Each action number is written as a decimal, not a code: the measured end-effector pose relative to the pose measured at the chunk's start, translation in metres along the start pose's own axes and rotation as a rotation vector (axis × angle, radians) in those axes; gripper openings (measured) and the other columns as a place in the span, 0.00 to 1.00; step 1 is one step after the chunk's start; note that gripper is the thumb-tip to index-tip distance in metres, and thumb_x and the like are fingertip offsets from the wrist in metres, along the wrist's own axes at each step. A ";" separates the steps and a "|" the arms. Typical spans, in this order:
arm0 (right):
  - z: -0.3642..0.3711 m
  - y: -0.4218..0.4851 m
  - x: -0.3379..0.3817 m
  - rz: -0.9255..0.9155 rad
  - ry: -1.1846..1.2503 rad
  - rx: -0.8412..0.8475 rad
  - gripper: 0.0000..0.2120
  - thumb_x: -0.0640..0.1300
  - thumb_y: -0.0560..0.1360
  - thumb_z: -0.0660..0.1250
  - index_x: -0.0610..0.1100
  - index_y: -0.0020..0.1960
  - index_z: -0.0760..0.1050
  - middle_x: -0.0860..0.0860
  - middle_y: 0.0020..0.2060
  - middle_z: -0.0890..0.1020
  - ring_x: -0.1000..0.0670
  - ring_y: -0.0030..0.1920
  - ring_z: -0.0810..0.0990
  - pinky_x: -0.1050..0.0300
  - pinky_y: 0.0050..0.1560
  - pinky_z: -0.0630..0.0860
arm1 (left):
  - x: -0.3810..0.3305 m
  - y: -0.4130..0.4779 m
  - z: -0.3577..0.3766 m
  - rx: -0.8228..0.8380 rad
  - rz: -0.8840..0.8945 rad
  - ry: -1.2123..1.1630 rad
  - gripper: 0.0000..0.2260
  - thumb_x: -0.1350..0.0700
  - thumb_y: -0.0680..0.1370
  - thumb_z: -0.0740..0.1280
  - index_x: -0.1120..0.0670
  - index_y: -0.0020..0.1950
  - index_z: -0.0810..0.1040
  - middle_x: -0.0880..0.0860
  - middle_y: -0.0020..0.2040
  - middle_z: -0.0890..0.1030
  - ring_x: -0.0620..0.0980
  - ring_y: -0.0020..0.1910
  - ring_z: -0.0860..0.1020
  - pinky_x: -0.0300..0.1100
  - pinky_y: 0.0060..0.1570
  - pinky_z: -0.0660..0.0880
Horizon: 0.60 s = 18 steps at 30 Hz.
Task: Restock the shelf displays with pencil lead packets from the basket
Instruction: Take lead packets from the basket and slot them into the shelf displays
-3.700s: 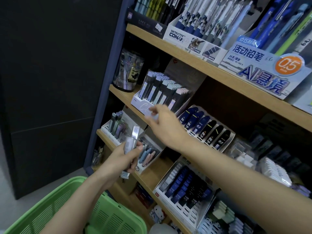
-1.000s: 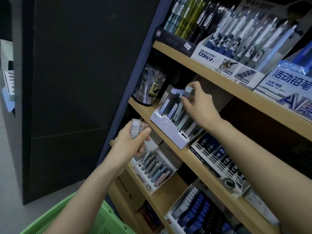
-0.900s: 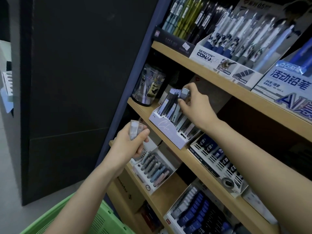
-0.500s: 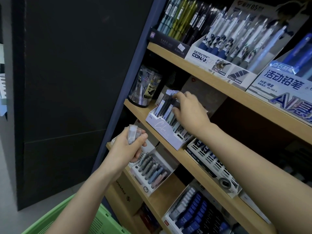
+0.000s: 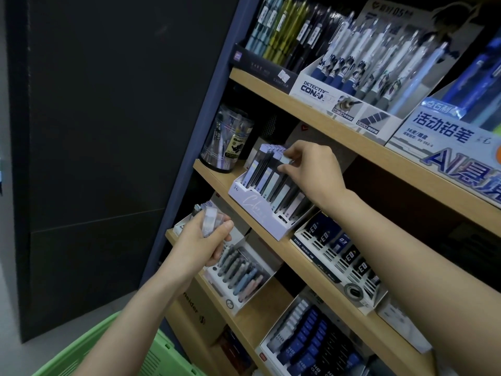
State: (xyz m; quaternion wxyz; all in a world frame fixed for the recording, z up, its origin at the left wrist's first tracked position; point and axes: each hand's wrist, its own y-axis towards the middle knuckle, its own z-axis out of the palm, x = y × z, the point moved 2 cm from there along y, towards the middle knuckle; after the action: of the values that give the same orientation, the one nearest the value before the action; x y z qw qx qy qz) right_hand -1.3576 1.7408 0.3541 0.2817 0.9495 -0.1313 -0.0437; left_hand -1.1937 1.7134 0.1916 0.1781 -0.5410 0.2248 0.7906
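A pale lilac display box [image 5: 260, 217] of slim pencil lead packets [image 5: 267, 176] stands on the middle shelf. My right hand [image 5: 311, 169] reaches over its back rows and pinches the top of one light packet [image 5: 285, 159] between thumb and fingers. Lower left, my left hand [image 5: 202, 241] grips a small bunch of clear lead packets [image 5: 210, 221] upright in front of the lower shelf. The green basket [image 5: 81, 354] sits at the bottom left under my left forearm.
A clear plastic jar [image 5: 226, 139] stands left of the lilac box. A white tray of dark lead cases [image 5: 339, 256] sits to its right. Pen displays [image 5: 352, 63] fill the top shelf. Lower shelves hold a pastel-tube box [image 5: 238, 272] and blue cases [image 5: 306, 340]. A dark wall panel [image 5: 108, 131] is on the left.
My right hand has lifted from lying low over the rows to pinching a packet's top at the back. My left hand with its packets has hardly moved.
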 end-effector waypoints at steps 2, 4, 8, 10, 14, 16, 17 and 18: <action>-0.003 0.003 -0.003 0.045 0.054 0.028 0.12 0.45 0.71 0.74 0.44 0.53 0.79 0.49 0.45 0.82 0.50 0.47 0.80 0.51 0.51 0.78 | 0.002 0.000 0.001 0.004 -0.003 0.004 0.03 0.60 0.80 0.63 0.58 0.51 0.75 0.52 0.34 0.76 0.42 0.23 0.67 0.33 0.21 0.62; -0.005 0.007 -0.005 0.049 0.085 0.047 0.07 0.45 0.73 0.72 0.44 0.49 0.80 0.50 0.43 0.82 0.50 0.46 0.81 0.53 0.50 0.78 | 0.005 -0.001 0.001 0.006 -0.003 0.014 0.02 0.60 0.80 0.63 0.58 0.50 0.75 0.52 0.34 0.76 0.42 0.23 0.67 0.33 0.21 0.62; -0.011 0.017 -0.004 0.032 0.177 0.034 0.02 0.41 0.74 0.69 0.43 0.44 0.78 0.47 0.38 0.83 0.49 0.41 0.82 0.48 0.47 0.80 | 0.010 -0.001 -0.001 0.008 -0.023 0.032 0.03 0.58 0.79 0.64 0.56 0.50 0.76 0.52 0.34 0.76 0.42 0.24 0.68 0.33 0.21 0.63; -0.010 0.019 -0.002 0.028 0.165 0.079 0.03 0.40 0.74 0.69 0.41 0.43 0.79 0.46 0.38 0.83 0.47 0.41 0.82 0.46 0.47 0.80 | 0.011 0.000 -0.002 0.006 -0.026 0.033 0.03 0.58 0.79 0.64 0.56 0.50 0.76 0.51 0.34 0.76 0.42 0.24 0.68 0.33 0.22 0.63; -0.006 0.017 -0.002 0.030 0.049 0.077 0.04 0.42 0.74 0.69 0.42 0.45 0.80 0.45 0.41 0.83 0.45 0.44 0.81 0.46 0.48 0.79 | 0.012 0.001 -0.003 0.011 -0.028 0.035 0.03 0.59 0.80 0.64 0.57 0.51 0.75 0.52 0.34 0.76 0.43 0.23 0.67 0.33 0.22 0.63; -0.002 0.011 -0.002 0.014 -0.064 0.063 0.06 0.44 0.76 0.68 0.42 0.49 0.80 0.45 0.44 0.83 0.43 0.46 0.81 0.47 0.48 0.78 | 0.012 0.001 -0.002 0.007 -0.041 0.041 0.04 0.58 0.79 0.64 0.58 0.51 0.75 0.52 0.34 0.75 0.42 0.24 0.67 0.33 0.22 0.63; 0.000 0.007 -0.002 -0.002 -0.094 0.052 0.07 0.44 0.76 0.67 0.42 0.51 0.79 0.44 0.47 0.82 0.43 0.48 0.80 0.48 0.49 0.78 | 0.013 0.000 -0.002 0.006 -0.047 0.044 0.04 0.58 0.79 0.64 0.58 0.51 0.75 0.51 0.33 0.75 0.42 0.24 0.67 0.32 0.22 0.63; 0.003 0.004 -0.003 -0.022 -0.100 0.038 0.08 0.43 0.77 0.67 0.41 0.53 0.79 0.44 0.49 0.81 0.43 0.50 0.79 0.48 0.50 0.77 | 0.012 0.000 -0.001 0.009 -0.050 0.045 0.04 0.59 0.79 0.64 0.58 0.51 0.75 0.50 0.33 0.75 0.42 0.24 0.67 0.33 0.21 0.63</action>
State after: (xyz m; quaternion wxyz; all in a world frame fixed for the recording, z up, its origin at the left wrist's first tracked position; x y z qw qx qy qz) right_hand -1.3616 1.7368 0.3538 0.2562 0.9527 -0.1356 -0.0916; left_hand -1.1976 1.7134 0.1797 0.1950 -0.5632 0.2185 0.7727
